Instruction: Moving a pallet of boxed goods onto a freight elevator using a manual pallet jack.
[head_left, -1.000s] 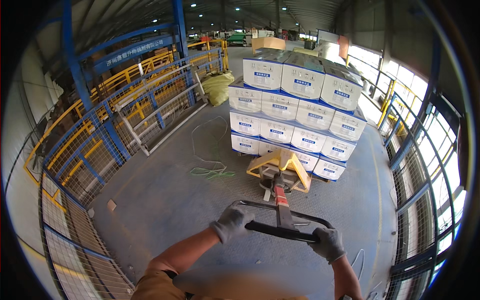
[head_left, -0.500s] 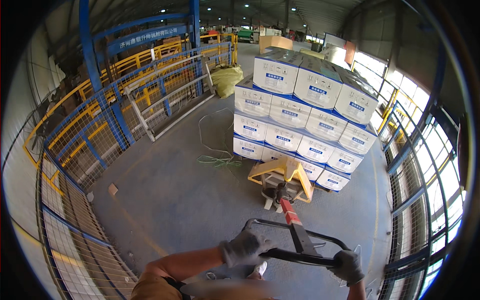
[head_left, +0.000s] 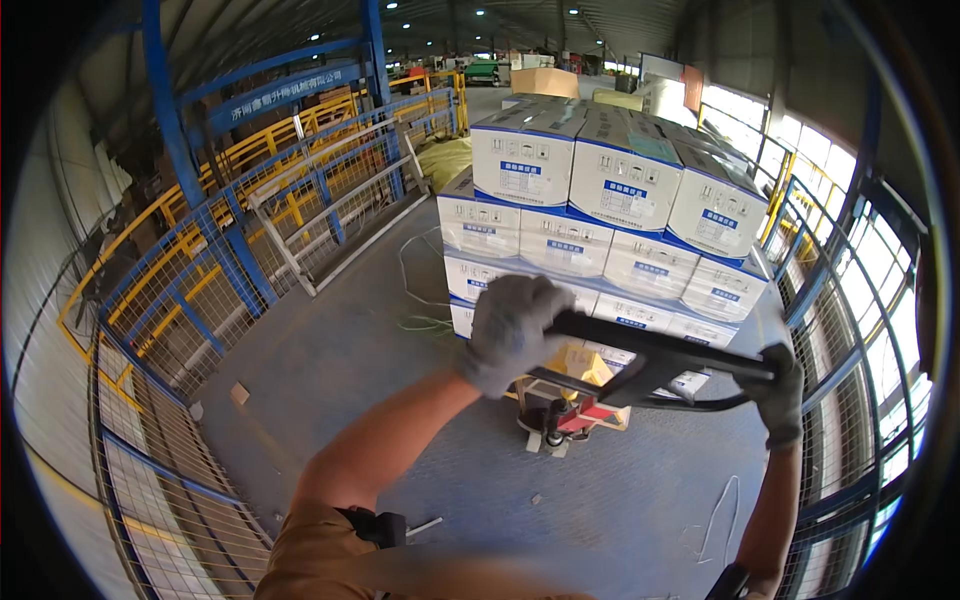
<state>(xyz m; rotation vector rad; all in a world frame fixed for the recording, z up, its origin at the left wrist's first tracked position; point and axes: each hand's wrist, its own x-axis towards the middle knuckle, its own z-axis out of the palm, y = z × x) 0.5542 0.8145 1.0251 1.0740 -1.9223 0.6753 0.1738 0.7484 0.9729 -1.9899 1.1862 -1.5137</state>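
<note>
My left hand, in a grey work glove, is wrapped round the left end of a pallet truck's black loop handle. On the right end of the same loop, my right hand is closed, gloved too. The handle stands raised at chest height, and its red lower part runs down to the yellow truck body. Directly ahead rises a stack of white cartons with blue edges, several layers high, under clear film. The handle and my left hand cover part of the lower cartons. The forks are hidden.
Blue and yellow mesh fencing lines the left, with a grey metal frame leaning there. More mesh railing borders the right. Loose strapping, a small brown block and a yellowish sack are on the floor.
Both hands have raised the handle from low near my body to upright in front of the cartons. The carton stack and truck now appear closer.
</note>
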